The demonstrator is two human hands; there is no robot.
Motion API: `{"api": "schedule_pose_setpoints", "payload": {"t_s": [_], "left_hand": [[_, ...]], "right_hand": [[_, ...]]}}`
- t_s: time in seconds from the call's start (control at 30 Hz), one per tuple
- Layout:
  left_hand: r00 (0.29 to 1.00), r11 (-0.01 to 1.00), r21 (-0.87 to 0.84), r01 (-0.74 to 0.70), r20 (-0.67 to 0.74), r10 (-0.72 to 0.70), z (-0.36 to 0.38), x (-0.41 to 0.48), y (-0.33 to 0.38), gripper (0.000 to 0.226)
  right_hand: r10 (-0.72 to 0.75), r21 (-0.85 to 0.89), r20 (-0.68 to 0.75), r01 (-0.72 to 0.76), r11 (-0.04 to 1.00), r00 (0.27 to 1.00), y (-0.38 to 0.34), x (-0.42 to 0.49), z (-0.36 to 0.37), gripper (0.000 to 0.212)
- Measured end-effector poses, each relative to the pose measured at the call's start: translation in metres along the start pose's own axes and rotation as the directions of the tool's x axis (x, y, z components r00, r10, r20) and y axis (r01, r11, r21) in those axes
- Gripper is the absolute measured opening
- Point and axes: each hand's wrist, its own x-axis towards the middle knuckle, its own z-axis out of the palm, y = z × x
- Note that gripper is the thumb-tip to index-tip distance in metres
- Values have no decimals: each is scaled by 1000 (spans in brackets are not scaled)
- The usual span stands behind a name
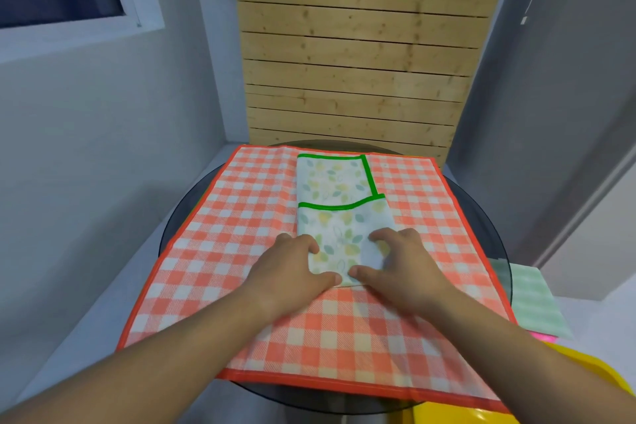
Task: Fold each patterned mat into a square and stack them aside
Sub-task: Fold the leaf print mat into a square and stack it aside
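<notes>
1. A folded leaf mat [339,182] with green trim lies on an orange checked mat [241,217] spread over a round table [179,217].
2. The left hand [292,272] and right hand [395,265] grip its near end.

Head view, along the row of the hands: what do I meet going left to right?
Glass table rim → orange checked mat → left hand → right hand → green checked mat. The leaf-patterned mat is gripped by both hands and spans them, so it is left unranked.
</notes>
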Motion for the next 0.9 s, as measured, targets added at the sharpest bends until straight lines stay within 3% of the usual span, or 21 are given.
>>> {"api": "schedule_pose_setpoints", "payload": {"t_s": [0.4, 0.9], "left_hand": [[996, 997, 70, -20, -87, 26, 11, -10, 2, 68], [997, 998, 35, -54, 49, 52, -11, 5, -30, 64]], "right_hand": [[-48, -269, -37, 36, 962, 998, 4, -5, 10, 84], [40, -120, 105, -27, 992, 994, 47, 6, -36, 54]]}}
